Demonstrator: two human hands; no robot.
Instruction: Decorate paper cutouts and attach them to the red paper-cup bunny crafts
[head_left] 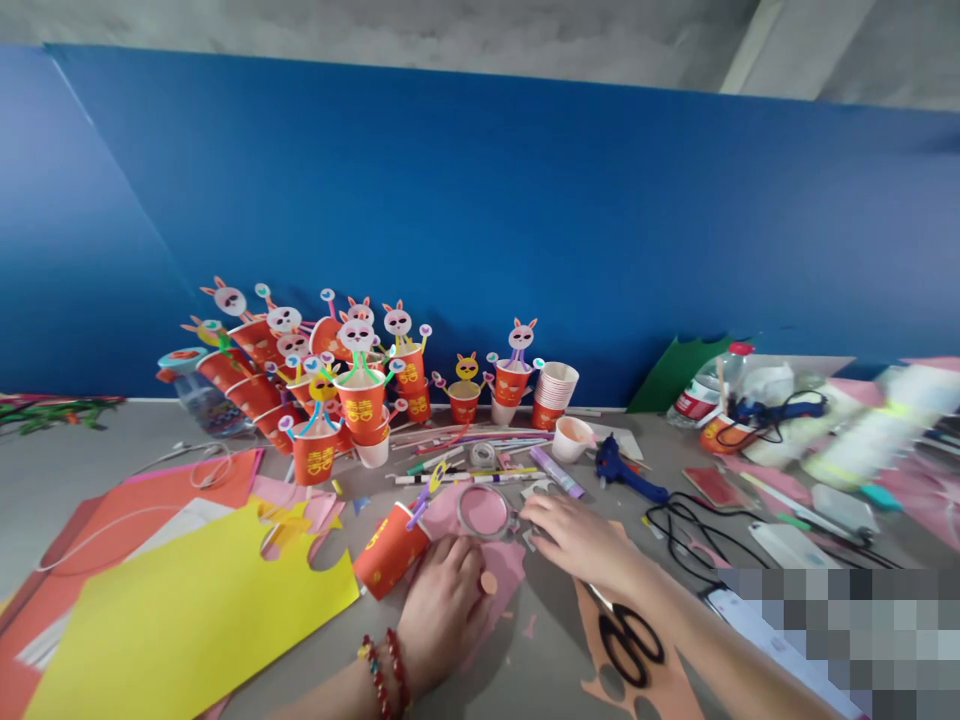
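Note:
My left hand (pixel 448 600), with red bead bracelets at the wrist, has its fingers curled at a small peach paper disc (pixel 488 582). It rests on a pink paper sheet (pixel 511 566), right beside a tipped red paper cup (pixel 391 548). A purple pipe cleaner with a yellow animal face (pixel 436 478) is fixed at that cup's rim. My right hand (pixel 574 535) reaches low over the table, fingers stretched toward small white paper scraps (pixel 534 490). Close to its fingertips, a clear tape roll (pixel 484 511) lies on the pink paper.
Finished cups with rabbit faces (pixel 360 400) crowd the back left. Yellow paper (pixel 202 610) covers the left front. Black-handled scissors (pixel 630 645) lie on peach paper under my right forearm. A blue glue gun (pixel 626 470) with its cord, a bottle (pixel 709 385) and stacked cups (pixel 555 395) stand beyond.

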